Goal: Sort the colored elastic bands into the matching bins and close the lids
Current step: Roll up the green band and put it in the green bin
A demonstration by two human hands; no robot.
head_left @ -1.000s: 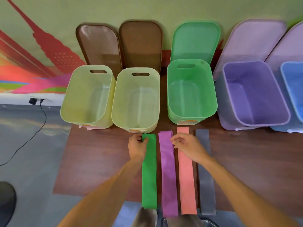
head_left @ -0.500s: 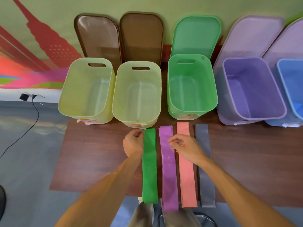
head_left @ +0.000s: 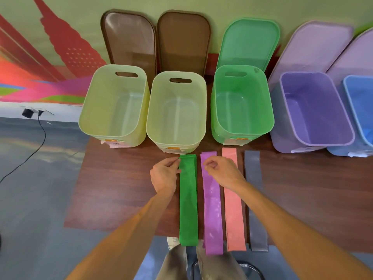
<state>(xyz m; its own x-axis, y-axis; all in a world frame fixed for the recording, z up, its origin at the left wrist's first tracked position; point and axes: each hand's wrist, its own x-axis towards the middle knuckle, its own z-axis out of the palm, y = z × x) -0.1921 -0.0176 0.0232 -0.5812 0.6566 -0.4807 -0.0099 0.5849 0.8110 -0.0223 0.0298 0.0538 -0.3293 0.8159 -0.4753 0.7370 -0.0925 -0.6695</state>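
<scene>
Four elastic bands lie side by side on the dark wooden table (head_left: 121, 188): green (head_left: 188, 203), purple (head_left: 213, 215), pink (head_left: 234, 215) and grey (head_left: 256, 215). My left hand (head_left: 164, 175) pinches the far left corner of the green band. My right hand (head_left: 222, 171) hovers with curled fingers over the purple band's far end; I cannot tell whether it grips it. Behind the bands stand open bins: two pale yellow ones (head_left: 113, 135) (head_left: 175, 142), a green bin (head_left: 242, 136), a purple bin (head_left: 323, 143) and a blue bin (head_left: 348, 102).
The lids lean on the wall behind the bins: two brown (head_left: 129, 41) (head_left: 183, 41), one green (head_left: 250, 41), two lilac (head_left: 319, 45) (head_left: 361, 55). A black cable (head_left: 41, 136) runs over the grey floor at left. The bands' near ends overhang the table's front edge.
My left hand has slid up to the green band's far corner. My right hand has shifted left, from the pink band to over the purple one.
</scene>
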